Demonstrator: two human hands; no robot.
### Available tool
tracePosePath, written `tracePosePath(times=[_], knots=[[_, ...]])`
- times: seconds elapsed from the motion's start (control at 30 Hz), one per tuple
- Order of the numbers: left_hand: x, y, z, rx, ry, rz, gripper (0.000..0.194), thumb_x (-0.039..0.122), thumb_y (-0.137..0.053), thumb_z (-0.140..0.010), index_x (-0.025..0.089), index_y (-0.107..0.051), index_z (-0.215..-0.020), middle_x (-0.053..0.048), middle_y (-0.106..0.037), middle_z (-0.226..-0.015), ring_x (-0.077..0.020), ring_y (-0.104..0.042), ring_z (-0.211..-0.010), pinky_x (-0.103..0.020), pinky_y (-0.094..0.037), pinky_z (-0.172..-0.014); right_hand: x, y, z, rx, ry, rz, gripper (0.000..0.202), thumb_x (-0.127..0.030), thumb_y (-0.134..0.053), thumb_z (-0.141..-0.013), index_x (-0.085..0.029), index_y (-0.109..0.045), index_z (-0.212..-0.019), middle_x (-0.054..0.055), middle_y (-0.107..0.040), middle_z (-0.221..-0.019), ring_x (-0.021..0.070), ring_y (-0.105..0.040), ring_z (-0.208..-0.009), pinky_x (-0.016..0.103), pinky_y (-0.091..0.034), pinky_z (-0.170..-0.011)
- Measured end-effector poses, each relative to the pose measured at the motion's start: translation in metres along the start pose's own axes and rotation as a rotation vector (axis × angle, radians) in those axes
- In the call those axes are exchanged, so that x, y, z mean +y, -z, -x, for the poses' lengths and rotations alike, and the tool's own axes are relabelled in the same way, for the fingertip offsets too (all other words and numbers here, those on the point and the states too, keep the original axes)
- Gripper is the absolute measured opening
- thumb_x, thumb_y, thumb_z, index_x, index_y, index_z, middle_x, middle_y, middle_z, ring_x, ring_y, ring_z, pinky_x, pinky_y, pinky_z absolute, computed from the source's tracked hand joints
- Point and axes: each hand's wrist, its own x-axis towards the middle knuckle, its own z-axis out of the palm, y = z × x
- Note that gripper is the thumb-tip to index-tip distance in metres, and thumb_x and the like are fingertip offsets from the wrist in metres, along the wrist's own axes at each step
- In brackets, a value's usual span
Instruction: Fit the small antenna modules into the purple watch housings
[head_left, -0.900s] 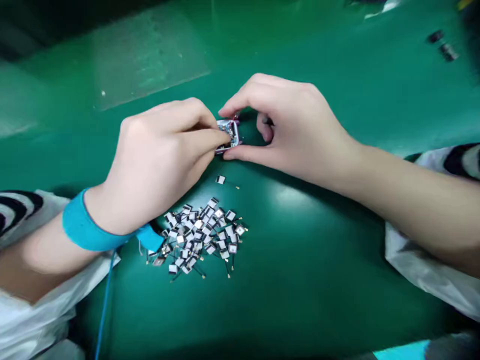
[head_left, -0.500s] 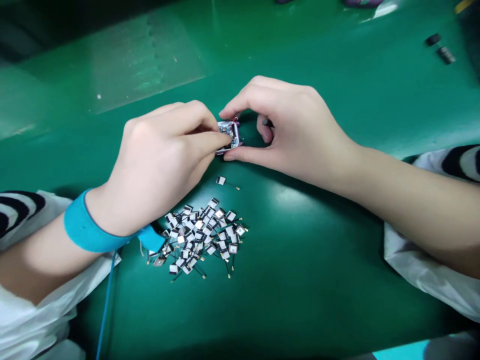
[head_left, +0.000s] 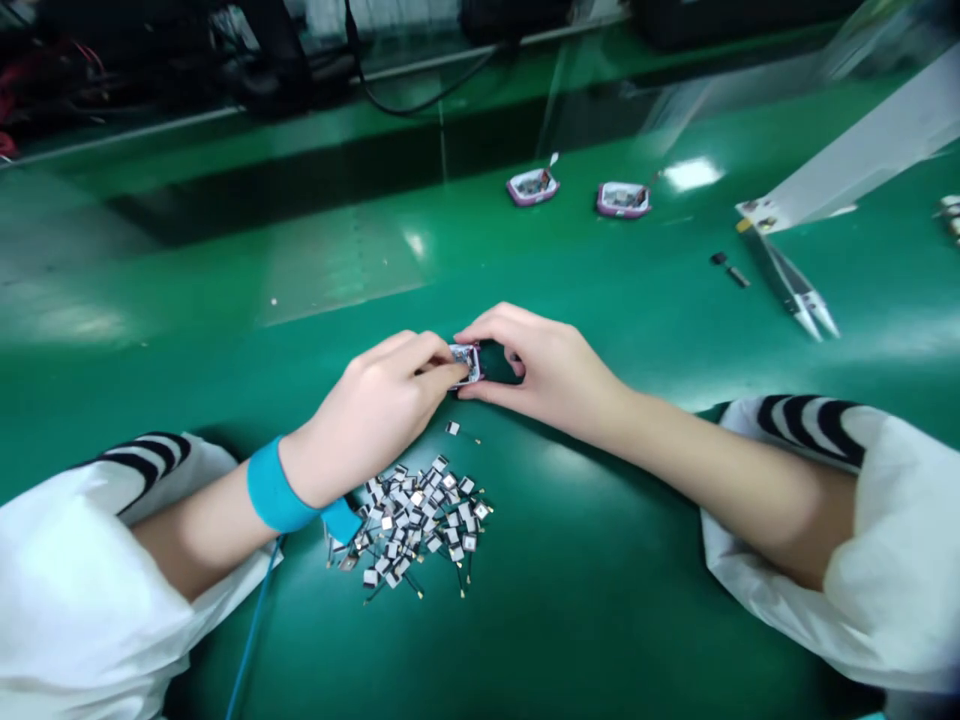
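Between the thumb and index finger of my right hand [head_left: 562, 362] is a small open device casing [head_left: 472, 364], purple outside and pale-rimmed, with a circuit board in it. My left hand [head_left: 379, 412] is closed, its thumb and fingertips pinched together inside the casing; what they hold, if anything, is hidden. A blue wrist strap [head_left: 276, 488] with a cord circles my left wrist. Just below the casing lies a single small white square part [head_left: 453, 428] with a thin dark lead. Nearer to me is a pile of similar leaded parts [head_left: 411, 515].
Two more open purple casings [head_left: 533, 187] stand farther back on the green mat [head_left: 600, 600]. Tweezers [head_left: 795, 285] lie at the right, beside a small dark part [head_left: 730, 268]. A white strip [head_left: 862, 150] slants in at upper right. Dark equipment and cables [head_left: 277, 60] line the back.
The view has tilted up and back, bringing the two other casings, the tweezers and the rear equipment into sight. Both hands keep about the same pose around the casing.
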Motion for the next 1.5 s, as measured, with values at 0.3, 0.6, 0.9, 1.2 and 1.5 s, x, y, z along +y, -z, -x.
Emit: tracePosePath(times=[0.3,0.6,0.9,1.2,1.5], knots=[[-0.0011,-0.0007,0.002,0.033,-0.025,0.024,0.017,0.017,-0.046,-0.084,0.014,-0.063,-0.086,-0.005,-0.061,-0.085,-0.0153,-0.056,-0.075,-0.026,-0.049,-0.067,0.0005,-0.0017,-0.0006,-0.004,-0.017,-0.018,0.035,-0.036,-0.061,-0.073,-0.018,-0.054,-0.102,0.003,-0.059,-0.1,0.0126,-0.056,-0.085,0.022,-0.043,-0.065],[-0.0009,-0.0003,0.0012,0.039,-0.014,0.03,0.018,0.018,-0.046,-0.084,0.016,-0.064,-0.086,-0.004,-0.061,-0.085,-0.014,-0.056,-0.074,-0.024,-0.049,-0.067,0.0006,-0.002,-0.0007,-0.005,-0.014,-0.025,0.037,-0.037,-0.061,-0.072,-0.017,-0.054,-0.102,0.003,-0.059,-0.101,0.0135,-0.056,-0.088,0.024,-0.044,-0.069],[-0.0006,0.0003,0.0011,0.022,-0.001,0.043,0.018,0.019,-0.047,-0.084,0.016,-0.064,-0.087,-0.003,-0.062,-0.086,-0.014,-0.056,-0.076,-0.023,-0.048,-0.067,-0.0005,-0.0006,0.0001,-0.014,-0.021,-0.031,0.036,-0.036,-0.061,-0.072,-0.016,-0.054,-0.102,0.003,-0.058,-0.1,0.0129,-0.055,-0.085,0.024,-0.043,-0.066],[-0.0006,0.0005,0.0014,0.016,0.007,0.038,0.018,0.017,-0.047,-0.084,0.016,-0.063,-0.09,-0.003,-0.062,-0.088,-0.0142,-0.056,-0.076,-0.023,-0.047,-0.067,-0.0002,0.0004,-0.0001,-0.019,-0.031,-0.035,0.036,-0.037,-0.061,-0.072,-0.017,-0.055,-0.102,0.002,-0.058,-0.099,0.0111,-0.054,-0.08,0.022,-0.04,-0.062],[0.0006,-0.0011,0.0011,0.001,0.018,0.038,0.019,0.019,-0.045,-0.085,0.016,-0.064,-0.088,-0.003,-0.062,-0.087,-0.015,-0.056,-0.077,-0.025,-0.047,-0.066,-0.0022,0.0009,-0.0005,-0.021,-0.032,-0.022,0.032,-0.035,-0.062,-0.072,-0.018,-0.056,-0.099,0.002,-0.058,-0.096,0.0092,-0.05,-0.07,0.021,-0.036,-0.057]])
